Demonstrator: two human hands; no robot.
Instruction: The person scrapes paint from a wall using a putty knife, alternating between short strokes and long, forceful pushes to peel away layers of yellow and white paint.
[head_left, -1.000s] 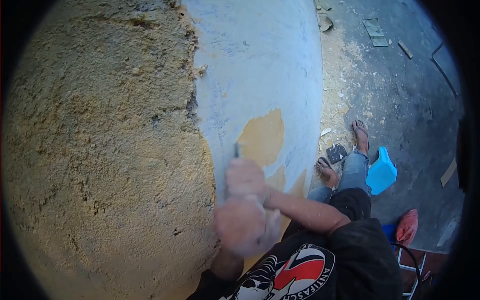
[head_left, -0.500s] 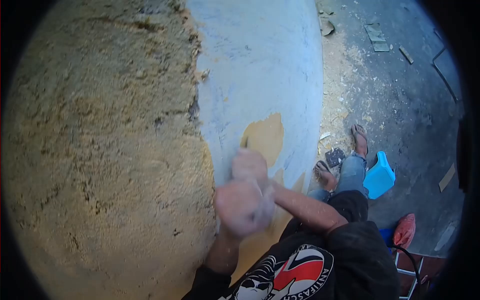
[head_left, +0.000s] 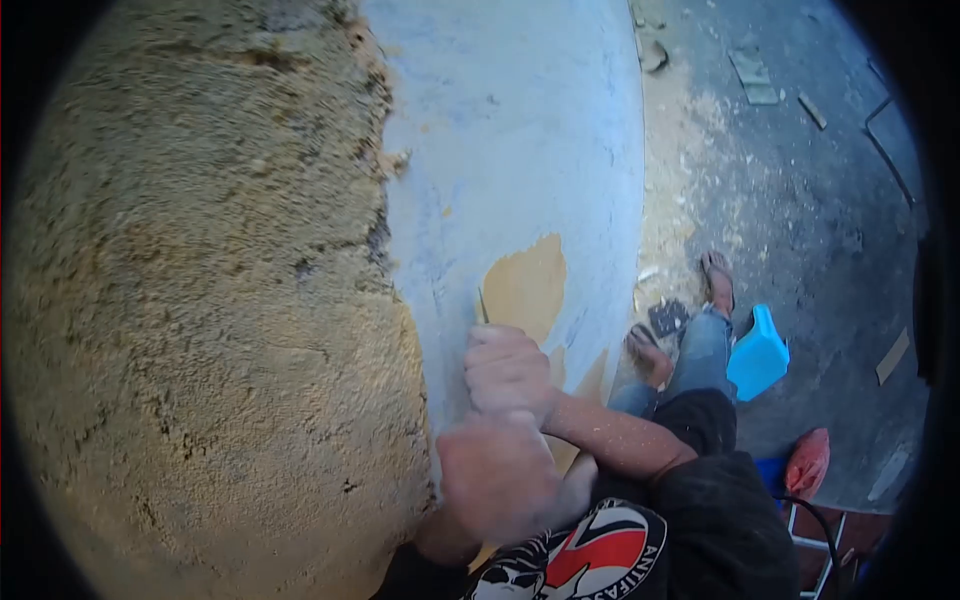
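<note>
My right hand is wrapped round a chisel. The thin tip of the chisel sticks out past the fist and lies against the wall by a bare tan patch. Most of the tool is hidden in the fist. Just below, my left hand is closed and smeared by motion. A pale blurred shape shows beside it, and I cannot make out what it holds. Both hands are close to the painted wall strip, near its border with rough bare wall.
On the floor to the right are pale chips and dust, a blue plastic container, a red bag and flat scraps. My sandalled feet stand near the wall's foot, by a dark square piece.
My left hand has moved down, away from the right hand. The right hand has shifted slightly downward with the chisel still in it.
</note>
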